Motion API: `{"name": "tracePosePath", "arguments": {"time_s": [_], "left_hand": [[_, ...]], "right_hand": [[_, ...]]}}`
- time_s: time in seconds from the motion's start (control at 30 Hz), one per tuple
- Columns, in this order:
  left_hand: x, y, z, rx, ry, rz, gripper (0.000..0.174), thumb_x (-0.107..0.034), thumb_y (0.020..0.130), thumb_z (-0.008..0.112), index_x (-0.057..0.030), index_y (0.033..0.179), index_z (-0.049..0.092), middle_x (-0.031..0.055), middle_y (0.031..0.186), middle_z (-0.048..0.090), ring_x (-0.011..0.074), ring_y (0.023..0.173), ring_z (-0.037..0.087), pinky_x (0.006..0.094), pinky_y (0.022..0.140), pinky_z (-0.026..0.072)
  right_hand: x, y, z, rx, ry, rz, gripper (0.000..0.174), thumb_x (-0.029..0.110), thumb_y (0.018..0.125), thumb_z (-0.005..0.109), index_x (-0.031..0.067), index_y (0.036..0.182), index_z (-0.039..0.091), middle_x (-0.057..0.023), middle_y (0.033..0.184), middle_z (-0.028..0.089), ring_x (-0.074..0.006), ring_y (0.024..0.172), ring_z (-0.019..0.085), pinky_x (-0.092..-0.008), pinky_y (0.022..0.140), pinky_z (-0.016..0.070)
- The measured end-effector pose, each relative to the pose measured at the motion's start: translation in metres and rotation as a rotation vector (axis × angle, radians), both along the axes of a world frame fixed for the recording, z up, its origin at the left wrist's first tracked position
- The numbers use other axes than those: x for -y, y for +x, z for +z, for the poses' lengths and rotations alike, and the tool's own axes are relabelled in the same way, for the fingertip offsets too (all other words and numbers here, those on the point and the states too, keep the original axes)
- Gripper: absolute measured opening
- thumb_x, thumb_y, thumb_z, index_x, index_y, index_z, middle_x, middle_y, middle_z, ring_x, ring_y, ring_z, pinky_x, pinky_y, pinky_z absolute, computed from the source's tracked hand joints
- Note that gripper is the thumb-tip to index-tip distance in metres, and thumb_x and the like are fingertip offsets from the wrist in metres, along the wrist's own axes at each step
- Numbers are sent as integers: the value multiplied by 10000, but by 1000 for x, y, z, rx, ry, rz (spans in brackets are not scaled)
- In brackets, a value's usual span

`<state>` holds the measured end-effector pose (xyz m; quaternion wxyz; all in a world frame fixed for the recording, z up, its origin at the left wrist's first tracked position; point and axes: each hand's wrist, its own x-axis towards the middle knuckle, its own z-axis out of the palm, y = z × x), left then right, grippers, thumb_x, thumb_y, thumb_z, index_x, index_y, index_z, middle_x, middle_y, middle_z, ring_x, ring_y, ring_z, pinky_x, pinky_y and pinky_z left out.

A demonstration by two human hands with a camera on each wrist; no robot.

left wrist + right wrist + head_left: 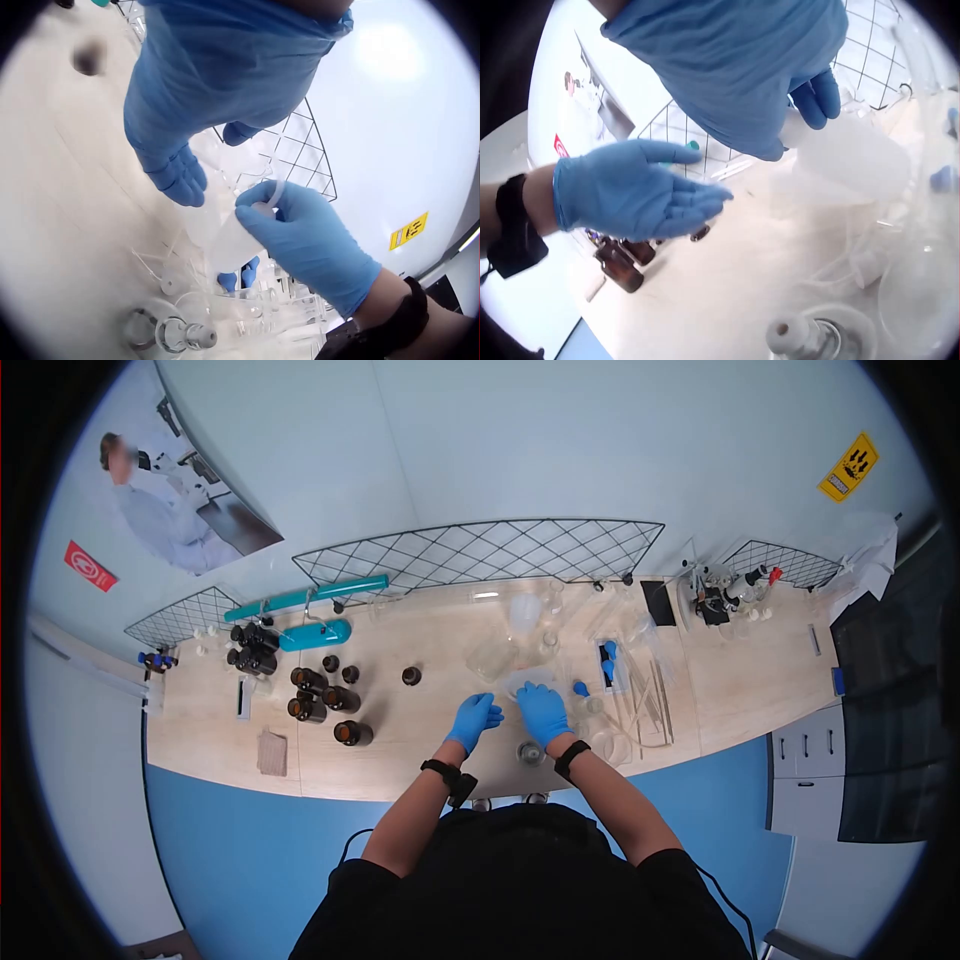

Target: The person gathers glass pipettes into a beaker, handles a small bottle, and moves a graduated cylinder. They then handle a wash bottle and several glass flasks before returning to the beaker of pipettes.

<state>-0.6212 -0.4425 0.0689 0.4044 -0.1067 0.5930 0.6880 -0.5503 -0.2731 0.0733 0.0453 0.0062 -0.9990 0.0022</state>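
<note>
My gloved right hand grips a translucent white plastic wash bottle by its neck. The bottle is tilted, and its thin bent spout shows above the fingers in the left wrist view. To the left of it, my gloved left hand holds nothing; its fingers are extended and its palm faces the bottle. Below the hands, close to the front edge, stands a clear glass vessel with a stopper.
Several brown glass bottles stand on the table at left, near a teal cylinder. Clear glassware lies beyond my hands. To the right are blue rubber bulbs and thin rods. A wire mesh lines the back.
</note>
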Motion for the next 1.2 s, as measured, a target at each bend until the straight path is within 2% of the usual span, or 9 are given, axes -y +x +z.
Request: {"name": "tracePosePath", "arguments": {"time_s": [0.27, 0.33, 0.43, 0.53, 0.63, 0.73, 1.07, 1.17, 1.2], "left_hand": [[1, -7, -61, -422, -413, -303, 667, -352, 891, 614, 72, 1356, 392, 192, 1090, 605, 239, 892, 651, 337, 749, 534], [3, -10, -41, -594, -550, -395, 753, -407, 844, 641, 113, 1334, 404, 307, 1201, 585, 381, 1143, 581, 400, 950, 467], [11, -27, -33, -443, -527, -546, 709, -342, 844, 657, 94, 1347, 412, 271, 1226, 586, 342, 1185, 562, 381, 982, 446], [20, -20, 34, -429, -37, -519, 731, -235, 835, 672, 19, 1435, 341, 177, 1356, 511, 272, 1208, 532, 355, 984, 442], [34, -4, 64, -724, 175, -398, 855, -128, 783, 743, 16, 1473, 260, 156, 1445, 416, 237, 1298, 450, 338, 1058, 384], [48, 9, 115, -677, 374, -474, 946, -134, 764, 778, -3, 1497, 195, 131, 1491, 352, 211, 1336, 403, 338, 1083, 357], [29, 54, 171, -586, 464, -719, 825, -188, 771, 787, -6, 1441, 341, 116, 1402, 464, 211, 1290, 453, 350, 1066, 374], [7, 78, 193, -782, 519, -783, 797, -189, 781, 776, -8, 1434, 355, 118, 1377, 486, 219, 1267, 475, 355, 1051, 391], [0, 84, 191, -587, 574, -783, 788, -195, 790, 768, -8, 1434, 354, 119, 1370, 490, 223, 1257, 485, 359, 1041, 401]], "right_hand": [[-10, -10, 79, -84, -486, -77, 248, 184, 875, 615, 68, 1094, 619, -116, 985, 663, -226, 824, 649, -375, 690, 523], [-2, -12, 111, -85, -1178, -101, 239, 174, 874, 644, 87, 1094, 606, -74, 939, 651, -159, 748, 618, -319, 707, 514], [4, -12, 117, -135, -1347, -68, 323, 132, 860, 679, 100, 1171, 597, -28, 974, 644, -90, 755, 562, -260, 716, 493], [13, -2, 141, -190, -1344, -115, 307, 91, 856, 676, 92, 1155, 604, 4, 986, 640, -69, 791, 547, -239, 737, 475], [13, 7, 146, -289, -1542, -111, 321, 82, 877, 656, 72, 1188, 577, 7, 999, 642, -63, 831, 545, -224, 784, 457], [22, 26, 176, -331, -1596, -167, 381, 50, 895, 628, 52, 1259, 517, 1, 1013, 644, -68, 906, 553, -230, 842, 452], [33, 101, 238, -747, -1498, -206, 752, -61, 935, 458, 80, 1536, 30, -112, 1227, 538, -173, 1053, 558, -334, 984, 438], [19, 137, 239, -832, -1423, -152, 743, -65, 933, 442, 70, 1537, 29, -120, 1252, 508, -195, 1101, 543, -347, 1005, 423], [15, 154, 245, -892, -1390, -177, 743, -65, 933, 442, 70, 1537, 29, -120, 1252, 508, -195, 1101, 543, -347, 1005, 423]]}}
